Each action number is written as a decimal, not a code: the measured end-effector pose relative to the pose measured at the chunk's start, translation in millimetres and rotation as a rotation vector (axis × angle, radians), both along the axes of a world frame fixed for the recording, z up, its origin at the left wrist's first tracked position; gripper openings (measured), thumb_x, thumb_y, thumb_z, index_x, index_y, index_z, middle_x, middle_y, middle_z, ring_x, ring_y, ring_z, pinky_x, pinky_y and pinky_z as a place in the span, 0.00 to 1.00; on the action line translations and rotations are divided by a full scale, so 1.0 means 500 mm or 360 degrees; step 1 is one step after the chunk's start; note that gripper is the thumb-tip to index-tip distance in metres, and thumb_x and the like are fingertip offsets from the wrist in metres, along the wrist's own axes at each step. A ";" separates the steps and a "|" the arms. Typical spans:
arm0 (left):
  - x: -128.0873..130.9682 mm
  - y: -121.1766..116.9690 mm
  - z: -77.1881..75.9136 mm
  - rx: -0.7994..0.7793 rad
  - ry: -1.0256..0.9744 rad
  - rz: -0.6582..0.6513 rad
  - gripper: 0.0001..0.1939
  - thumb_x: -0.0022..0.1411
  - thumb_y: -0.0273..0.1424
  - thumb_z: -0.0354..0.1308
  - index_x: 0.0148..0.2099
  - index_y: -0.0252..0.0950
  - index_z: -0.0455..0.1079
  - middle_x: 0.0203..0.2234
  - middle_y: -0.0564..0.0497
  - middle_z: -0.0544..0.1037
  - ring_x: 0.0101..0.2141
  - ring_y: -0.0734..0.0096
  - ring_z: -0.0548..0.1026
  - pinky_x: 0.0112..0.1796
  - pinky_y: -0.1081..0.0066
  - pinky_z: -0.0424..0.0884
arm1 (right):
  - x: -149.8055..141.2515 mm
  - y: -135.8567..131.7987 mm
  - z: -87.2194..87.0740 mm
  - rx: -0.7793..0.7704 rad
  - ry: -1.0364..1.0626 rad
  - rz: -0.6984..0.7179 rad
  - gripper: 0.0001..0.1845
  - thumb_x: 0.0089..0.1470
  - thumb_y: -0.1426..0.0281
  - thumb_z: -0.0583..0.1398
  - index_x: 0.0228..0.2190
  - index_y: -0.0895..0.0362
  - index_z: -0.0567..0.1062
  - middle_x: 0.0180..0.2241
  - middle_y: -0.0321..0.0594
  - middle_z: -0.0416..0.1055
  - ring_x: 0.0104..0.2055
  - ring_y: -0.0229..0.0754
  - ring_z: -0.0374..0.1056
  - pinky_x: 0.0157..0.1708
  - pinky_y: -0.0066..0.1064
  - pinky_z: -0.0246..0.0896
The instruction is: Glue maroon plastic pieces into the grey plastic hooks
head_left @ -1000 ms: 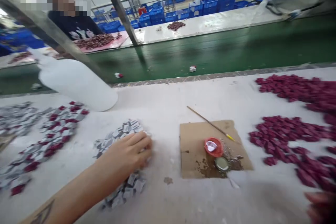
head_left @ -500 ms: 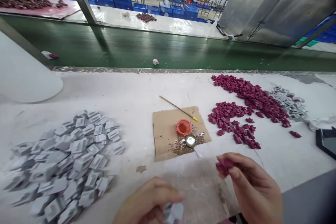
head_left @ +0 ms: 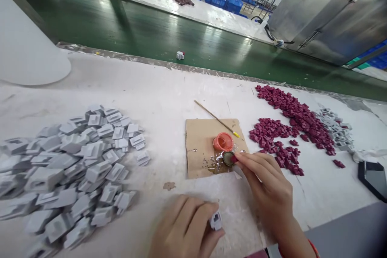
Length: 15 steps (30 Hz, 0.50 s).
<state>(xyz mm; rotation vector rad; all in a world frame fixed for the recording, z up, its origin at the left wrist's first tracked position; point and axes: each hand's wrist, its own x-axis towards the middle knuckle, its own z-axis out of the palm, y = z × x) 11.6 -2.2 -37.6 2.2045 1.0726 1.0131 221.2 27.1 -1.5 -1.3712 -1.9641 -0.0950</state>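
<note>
The left grip (head_left: 184, 227), a bare hand curled and clenched low on the desk (head_left: 169, 88), pinches a small grey plastic part (head_left: 216, 221) between its fingertips; the part is a matte, blocky piece with a square opening facing up and sits just past the fingers. The right grip (head_left: 266, 181) is closed too, its thumb and fingers pressed together on a crimson piece (head_left: 233, 159) at the tips, holding it right at the rim of a shallow metal cap (head_left: 229, 158) with a dark, wet-looking inside. That cap lies on a square of brown cardboard (head_left: 199, 157), streaked with glossy brownish smears, just beside an orange-red plastic cap (head_left: 223, 142). A thin wooden stick (head_left: 216, 118) with a yellow tip rests across the cardboard's top edge. To the left spreads a loose heap of angular grey parts (head_left: 72, 169), and to the right lies a scatter of crimson pieces (head_left: 272, 133), a smaller cluster of grey parts (head_left: 335, 129) beyond them
</note>
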 end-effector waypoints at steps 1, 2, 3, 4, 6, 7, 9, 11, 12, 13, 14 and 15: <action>-0.002 0.001 -0.001 -0.0004 -0.0005 -0.0022 0.06 0.70 0.34 0.56 0.47 0.38 0.69 0.31 0.53 0.79 0.30 0.67 0.75 0.33 0.71 0.72 | 0.000 0.000 0.001 0.0000 -0.0016 0.0006 0.14 0.59 0.84 0.61 0.43 0.57 0.77 0.39 0.40 0.78 0.40 0.39 0.70 0.42 0.32 0.68; -0.003 0.001 -0.002 0.0004 -0.0010 -0.0041 0.06 0.70 0.33 0.57 0.47 0.38 0.69 0.31 0.53 0.79 0.30 0.67 0.75 0.33 0.71 0.72 | -0.001 0.000 0.001 0.0000 -0.0029 0.0009 0.14 0.59 0.84 0.60 0.43 0.57 0.77 0.39 0.40 0.78 0.40 0.40 0.70 0.41 0.32 0.68; -0.004 0.000 -0.002 0.0008 -0.0013 -0.0061 0.06 0.69 0.33 0.57 0.47 0.38 0.69 0.31 0.53 0.78 0.30 0.66 0.75 0.33 0.70 0.72 | -0.001 0.001 0.001 -0.0002 -0.0039 0.0011 0.15 0.59 0.84 0.60 0.43 0.57 0.77 0.39 0.40 0.78 0.39 0.40 0.70 0.40 0.33 0.68; -0.004 -0.001 -0.002 0.0002 -0.0015 -0.0068 0.06 0.69 0.33 0.57 0.47 0.38 0.69 0.31 0.53 0.78 0.30 0.66 0.75 0.33 0.70 0.72 | -0.002 0.001 0.001 -0.0005 -0.0047 0.0013 0.16 0.59 0.84 0.59 0.44 0.56 0.77 0.39 0.39 0.78 0.39 0.41 0.71 0.39 0.34 0.69; -0.002 -0.004 -0.001 -0.0043 -0.0017 -0.0037 0.06 0.70 0.33 0.56 0.47 0.38 0.69 0.30 0.53 0.78 0.30 0.66 0.74 0.33 0.69 0.72 | -0.003 0.002 0.001 -0.0005 -0.0057 0.0017 0.17 0.60 0.84 0.59 0.45 0.54 0.77 0.39 0.38 0.79 0.39 0.41 0.71 0.38 0.34 0.69; 0.000 -0.006 0.001 -0.0065 -0.0019 -0.0014 0.06 0.71 0.34 0.55 0.46 0.39 0.69 0.31 0.53 0.78 0.31 0.65 0.74 0.33 0.69 0.72 | -0.004 0.003 0.001 -0.0004 -0.0059 0.0014 0.17 0.60 0.83 0.59 0.45 0.53 0.77 0.39 0.38 0.79 0.39 0.41 0.71 0.38 0.35 0.70; 0.003 -0.007 0.004 -0.0101 -0.0019 0.0027 0.06 0.71 0.34 0.54 0.46 0.39 0.69 0.31 0.53 0.78 0.31 0.65 0.74 0.34 0.68 0.71 | -0.003 0.004 0.002 0.0011 -0.0059 0.0000 0.18 0.59 0.84 0.60 0.45 0.53 0.77 0.39 0.38 0.78 0.38 0.41 0.71 0.38 0.35 0.69; 0.005 -0.007 0.006 -0.0103 -0.0017 0.0036 0.06 0.71 0.35 0.54 0.46 0.39 0.68 0.30 0.52 0.77 0.31 0.64 0.73 0.34 0.68 0.71 | -0.002 0.000 0.004 0.0038 -0.0058 -0.0017 0.18 0.58 0.85 0.60 0.46 0.54 0.77 0.39 0.39 0.78 0.39 0.41 0.71 0.39 0.35 0.68; 0.006 -0.007 0.007 -0.0100 -0.0013 0.0034 0.06 0.71 0.35 0.54 0.46 0.39 0.68 0.30 0.52 0.77 0.31 0.64 0.73 0.33 0.68 0.71 | -0.002 -0.004 0.005 0.0047 -0.0041 -0.0016 0.19 0.58 0.85 0.61 0.46 0.55 0.77 0.40 0.40 0.78 0.39 0.41 0.71 0.39 0.36 0.68; 0.006 -0.006 0.007 -0.0097 -0.0007 0.0034 0.06 0.71 0.35 0.55 0.45 0.39 0.68 0.29 0.52 0.76 0.31 0.64 0.73 0.33 0.68 0.71 | -0.004 -0.010 0.008 0.0041 0.0002 -0.0011 0.19 0.57 0.86 0.61 0.47 0.55 0.76 0.40 0.40 0.77 0.40 0.41 0.71 0.40 0.36 0.68; 0.005 -0.005 0.006 -0.0090 -0.0003 0.0027 0.06 0.70 0.34 0.55 0.45 0.38 0.67 0.29 0.52 0.76 0.30 0.64 0.73 0.32 0.67 0.71 | -0.008 -0.018 0.010 0.0015 0.0078 -0.0005 0.20 0.57 0.86 0.61 0.47 0.56 0.76 0.41 0.41 0.77 0.41 0.42 0.71 0.40 0.36 0.67; 0.005 -0.004 0.005 -0.0080 -0.0005 0.0017 0.06 0.69 0.34 0.56 0.44 0.38 0.67 0.28 0.52 0.75 0.29 0.64 0.72 0.31 0.67 0.71 | -0.014 -0.029 0.013 -0.0034 0.0187 0.0011 0.20 0.56 0.86 0.62 0.47 0.57 0.76 0.41 0.41 0.76 0.41 0.42 0.71 0.40 0.36 0.67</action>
